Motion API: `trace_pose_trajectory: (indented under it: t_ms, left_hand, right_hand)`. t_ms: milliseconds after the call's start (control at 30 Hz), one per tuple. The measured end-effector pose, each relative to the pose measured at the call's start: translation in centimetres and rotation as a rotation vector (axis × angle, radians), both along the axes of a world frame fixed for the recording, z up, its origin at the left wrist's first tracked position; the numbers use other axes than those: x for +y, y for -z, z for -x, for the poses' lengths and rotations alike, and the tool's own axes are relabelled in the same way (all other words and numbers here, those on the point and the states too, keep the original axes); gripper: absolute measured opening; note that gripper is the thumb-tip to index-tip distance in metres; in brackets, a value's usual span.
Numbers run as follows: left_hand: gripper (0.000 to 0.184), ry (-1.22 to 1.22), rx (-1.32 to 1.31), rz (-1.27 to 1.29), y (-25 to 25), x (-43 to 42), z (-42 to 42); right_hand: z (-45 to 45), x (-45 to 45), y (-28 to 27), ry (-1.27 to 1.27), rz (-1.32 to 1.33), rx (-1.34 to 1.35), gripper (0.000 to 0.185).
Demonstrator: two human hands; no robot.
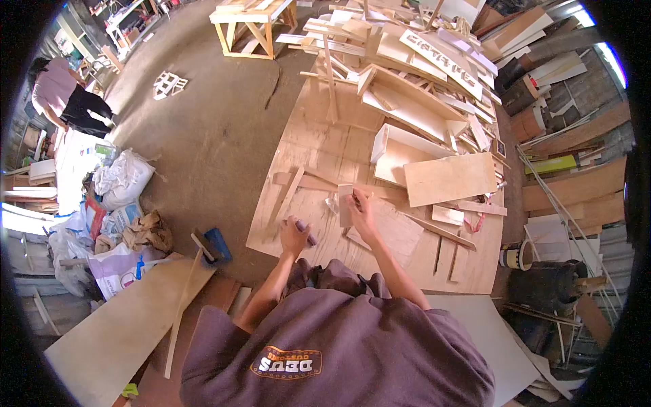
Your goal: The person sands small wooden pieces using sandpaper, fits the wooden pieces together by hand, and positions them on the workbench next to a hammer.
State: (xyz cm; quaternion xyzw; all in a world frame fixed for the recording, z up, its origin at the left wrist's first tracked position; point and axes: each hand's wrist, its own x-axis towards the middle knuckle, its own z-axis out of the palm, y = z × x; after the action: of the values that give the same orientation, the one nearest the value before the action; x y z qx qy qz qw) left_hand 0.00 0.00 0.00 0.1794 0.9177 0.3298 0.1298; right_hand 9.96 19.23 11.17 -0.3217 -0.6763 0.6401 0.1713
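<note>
My left hand is closed around a small dark object, which sticks out at its right side; what it is I cannot make out. To the right, my right hand grips a small flat wooden piece by its right edge. Both hands are over a large plywood sheet. A thin, pale board lies on the sheet just beyond my right forearm. Something small and clear is beside the wooden piece, too small to tell.
Wooden trays and a heap of offcuts fill the back right. A plywood panel rests on one tray. White sacks and a blue object are at left. Another person stands at far left. A wooden frame stands behind.
</note>
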Motion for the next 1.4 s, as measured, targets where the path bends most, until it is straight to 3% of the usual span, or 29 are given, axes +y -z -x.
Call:
trace_pose_trajectory:
  t_ms: [100, 200, 267, 400, 467, 500, 567, 633, 700, 800, 900, 933, 1200, 1300, 1400]
  left_hand:
    - [0.054, 0.116, -0.116, -0.012, 1.2, 0.1, -1.7]
    - [0.051, 0.111, -0.118, -0.063, 1.6, -0.3, -1.1]
    - [0.048, -0.057, -0.217, 0.021, -0.7, 0.0, -1.4]
    - [0.041, 0.078, -0.282, 0.063, -2.9, 1.9, -0.3]
    - [0.038, -0.01, -0.502, -0.262, -5.6, 2.0, -0.8]
    - [0.038, 0.009, -0.491, -0.263, -5.1, 2.2, -0.9]
    - [0.039, -0.059, -0.573, -0.549, -3.2, 3.2, -1.0]
    - [0.043, -0.026, -0.673, -0.601, -5.7, 4.1, -1.0]
    - [0.043, 0.066, -0.982, -0.952, -8.7, 5.1, -1.4]
    - [0.045, 0.318, -0.945, -0.958, -9.7, 7.4, -1.0]
    - [0.046, 0.357, -0.943, -0.971, -13.3, 10.1, -1.5]
    - [0.046, 0.367, -0.949, -0.968, -14.1, 11.2, -1.8]
    - [0.047, 0.343, -0.815, -0.892, -17.9, 16.9, -7.5]
    - [0.045, 0.304, -0.782, -0.846, -18.6, 18.4, -10.4]
    - [0.046, 0.303, -0.726, -0.818, -18.6, 20.0, -12.7]
  right_hand:
    - [-1.8, 0.3, 0.4, -0.069, 0.019, -0.009, 0.039]
    - [-1.5, -2.0, 2.8, 0.008, 0.27, -0.154, 0.042]
    - [-2.6, -3.6, 4.8, 0.009, 0.143, -0.201, 0.048]
    - [-2.7, -3.2, 4.2, -0.144, 0.076, -0.367, 0.059]
    - [-3.4, -3.8, 7.2, -0.106, -0.144, -0.229, 0.054]
    - [-3.2, -3.5, 7.0, -0.088, -0.148, -0.218, 0.054]
    - [-3.4, -2.6, 5.9, -0.144, -0.045, -0.342, 0.049]
    - [-3.7, -1.4, 5.2, -0.123, 0.087, -0.261, 0.046]
    - [-4.3, -0.4, 3.7, -0.105, 0.222, -0.177, 0.043]
    - [-5.4, 1.4, -0.7, -0.029, 0.632, -0.188, 0.038]
    - [-6.1, 1.9, -7.0, 0.088, 0.503, 0.025, 0.04]
    - [-6.7, 3.7, -6.5, 0.062, 0.455, 0.05, 0.048]
    - [-13.6, 11.1, -10.1, 0.041, 0.494, 0.091, 0.057]
    - [-16.7, 13.1, -10.9, 0.035, 0.392, 0.074, 0.054]
    - [-19.3, 15.6, -10.0, 0.049, 0.476, 0.064, 0.048]
